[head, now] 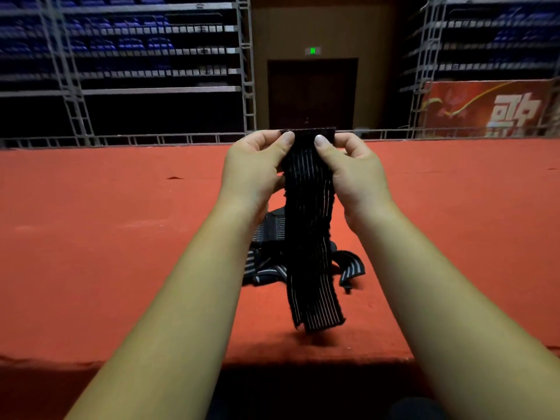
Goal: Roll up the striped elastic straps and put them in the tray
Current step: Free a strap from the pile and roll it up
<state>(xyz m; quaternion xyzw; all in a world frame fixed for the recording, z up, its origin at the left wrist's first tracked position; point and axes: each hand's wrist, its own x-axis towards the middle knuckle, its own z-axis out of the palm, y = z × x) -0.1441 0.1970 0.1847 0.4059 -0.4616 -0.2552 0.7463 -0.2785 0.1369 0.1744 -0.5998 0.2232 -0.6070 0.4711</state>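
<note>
Over a red-carpeted worktop (121, 237), left hand (254, 171) and right hand (351, 174) pinch the top end of a striped elastic strap (309, 237); it hangs limp, light and stretchy. More straps (263, 268) lie beneath. Rolling likely starts from the pinched end.

The striped strap (309, 237) hides the fingers of the left hand (254, 171) and the right hand (354, 174). It also covers the middle of the pile of straps (266, 269). The picture's edge cuts off the red banner (485, 110).
</note>
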